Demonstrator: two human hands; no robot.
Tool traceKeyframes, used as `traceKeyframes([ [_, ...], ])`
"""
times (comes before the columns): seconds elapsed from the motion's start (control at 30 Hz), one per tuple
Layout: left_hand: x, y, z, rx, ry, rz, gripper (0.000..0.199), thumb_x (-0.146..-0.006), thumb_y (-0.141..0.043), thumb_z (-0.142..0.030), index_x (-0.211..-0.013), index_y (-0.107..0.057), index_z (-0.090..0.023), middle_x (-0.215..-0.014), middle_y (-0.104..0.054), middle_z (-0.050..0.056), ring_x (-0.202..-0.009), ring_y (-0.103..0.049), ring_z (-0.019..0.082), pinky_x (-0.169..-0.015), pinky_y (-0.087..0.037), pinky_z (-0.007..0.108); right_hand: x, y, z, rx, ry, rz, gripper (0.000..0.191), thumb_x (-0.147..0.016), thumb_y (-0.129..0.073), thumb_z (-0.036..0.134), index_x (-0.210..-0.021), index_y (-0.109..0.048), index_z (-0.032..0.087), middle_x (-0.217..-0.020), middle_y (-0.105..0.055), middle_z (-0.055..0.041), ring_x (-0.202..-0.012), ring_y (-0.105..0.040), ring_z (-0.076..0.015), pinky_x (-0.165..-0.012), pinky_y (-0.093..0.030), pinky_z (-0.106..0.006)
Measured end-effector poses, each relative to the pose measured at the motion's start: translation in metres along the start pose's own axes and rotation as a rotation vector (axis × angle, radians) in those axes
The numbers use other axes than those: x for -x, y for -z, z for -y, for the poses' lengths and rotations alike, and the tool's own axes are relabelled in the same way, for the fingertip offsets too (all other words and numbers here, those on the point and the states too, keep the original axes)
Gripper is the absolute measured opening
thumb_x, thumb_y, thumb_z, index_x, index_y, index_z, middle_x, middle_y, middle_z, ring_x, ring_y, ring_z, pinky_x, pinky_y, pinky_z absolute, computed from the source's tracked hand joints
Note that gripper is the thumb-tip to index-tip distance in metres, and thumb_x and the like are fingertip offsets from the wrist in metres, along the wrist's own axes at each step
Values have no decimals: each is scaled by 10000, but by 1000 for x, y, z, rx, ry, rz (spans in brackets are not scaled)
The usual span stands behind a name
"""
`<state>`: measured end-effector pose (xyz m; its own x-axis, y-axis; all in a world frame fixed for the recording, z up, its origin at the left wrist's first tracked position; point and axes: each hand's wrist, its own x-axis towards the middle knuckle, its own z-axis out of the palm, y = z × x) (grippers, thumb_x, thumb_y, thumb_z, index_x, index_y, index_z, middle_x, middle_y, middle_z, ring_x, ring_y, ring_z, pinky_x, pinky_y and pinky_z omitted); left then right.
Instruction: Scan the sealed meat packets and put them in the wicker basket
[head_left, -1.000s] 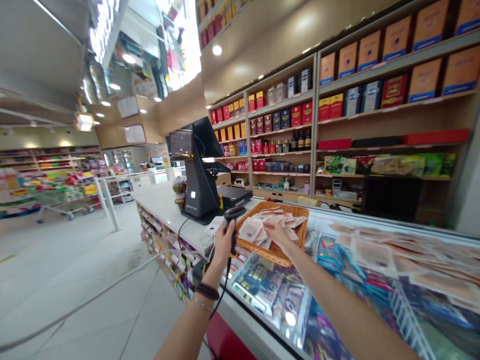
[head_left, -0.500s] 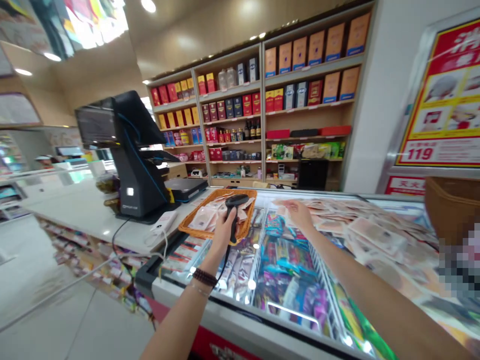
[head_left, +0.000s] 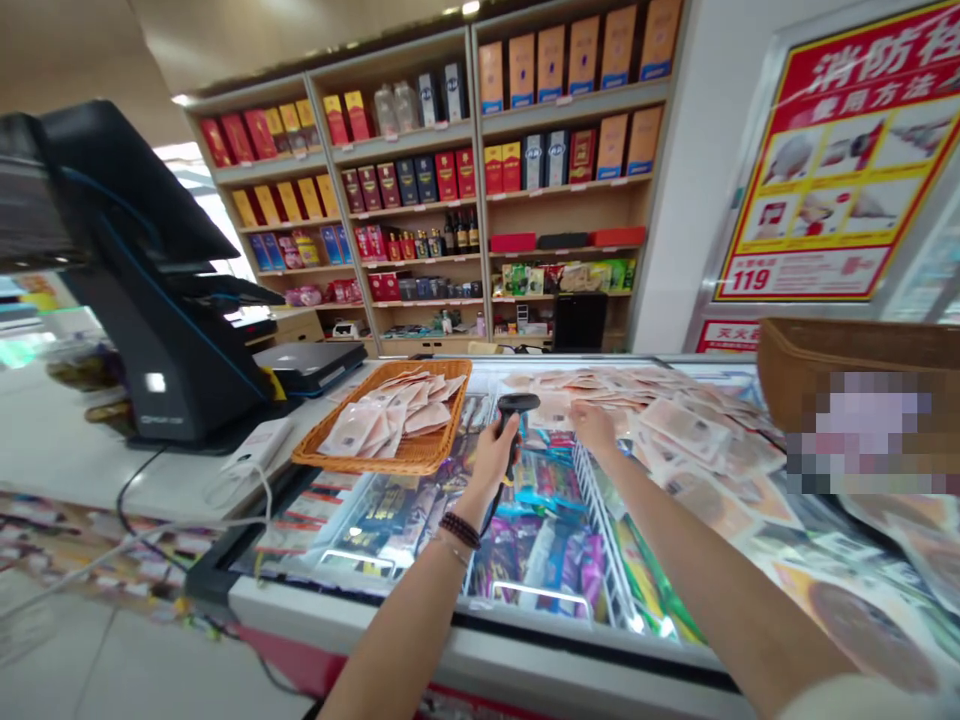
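Observation:
My left hand [head_left: 491, 462] is wrapped round the grip of a black handheld barcode scanner [head_left: 519, 403]. The scanner's head points right, close to a flat pale packet [head_left: 553, 410] over the freezer's glass top. Fingers of my right hand [head_left: 595, 430] are closed on that packet's right edge. Many similar flat packets [head_left: 682, 425] with pinkish contents lie spread in a heap to the right of my right hand. To the left of the scanner, a woven orange-brown basket [head_left: 450, 440] holds more loose packets [head_left: 394, 410].
Under the freezer's glass [head_left: 420, 560] are colourful wrapped goods in wire baskets. A black checkout terminal [head_left: 157, 330] and a flat dark scale-like device [head_left: 315, 365] stand at left. A brown basket [head_left: 787, 375] sits at right. Boxed goods fill the shelves [head_left: 480, 190] behind.
The view has turned right. My left hand has carried the scanner from over the woven basket rightward, close to the packet at my right hand. My right hand stays near the packet heap.

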<state>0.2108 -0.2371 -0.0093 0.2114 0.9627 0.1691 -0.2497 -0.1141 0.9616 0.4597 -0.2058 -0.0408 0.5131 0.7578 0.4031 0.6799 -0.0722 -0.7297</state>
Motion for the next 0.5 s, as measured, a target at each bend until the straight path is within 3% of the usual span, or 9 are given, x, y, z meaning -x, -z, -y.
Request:
traceKeyframes([
  [0.1, 3, 4, 10, -15, 16, 20, 771, -705, -894, -931, -787, -604, -222, -647, -655, -10, -434, -532, 95, -427, -370, 232, -1, -13, 5, 150, -52, -52, 174, -949, -808, 385, -824, -847, 271, -956, -847, -135, -1227, -776, -364, -1158, -563, -498],
  [0.2, 7, 7, 15, -30, -9, 24, 789, -708, -859, -965, -791, -600, -224, -657, -659, -5, -436, -529, 93, -430, -368, 233, -1, -17, 7, 153, -135, -15, 206, -940, -816, 389, -775, -821, 267, -985, -846, -144, -1219, -782, -381, -1130, -565, -502],
  [0.27, 8, 8, 17, -43, -24, 29, 788, -717, -843, -972, -795, -592, -228, -652, -651, -10, -422, -512, 89, -422, -342, 231, 2, -16, 4, 72, -162, -3, 192, -942, -789, 382, -786, -809, 271, -979, -859, -126, -1166, -805, -370, -1082, -581, -476],
  [0.43, 11, 6, 19, -49, -31, 42, 724, -779, -843, -911, -824, -610, -228, -667, -637, -22, -424, -506, 88, -420, -331, 231, 9, -12, -9, -297, -167, -182, 230, -929, -719, 488, -881, -742, 265, -896, -864, -104, -927, -826, -331, -927, -644, -445],
  [0.5, 13, 4, 18, -40, -27, 66, 713, -784, -852, -898, -804, -607, -228, -666, -633, -26, -424, -502, 87, -418, -339, 233, 10, -11, -12, -415, -189, -186, 282, -915, -722, 551, -875, -693, 273, -827, -839, -94, -834, -821, -324, -855, -664, -443],
])
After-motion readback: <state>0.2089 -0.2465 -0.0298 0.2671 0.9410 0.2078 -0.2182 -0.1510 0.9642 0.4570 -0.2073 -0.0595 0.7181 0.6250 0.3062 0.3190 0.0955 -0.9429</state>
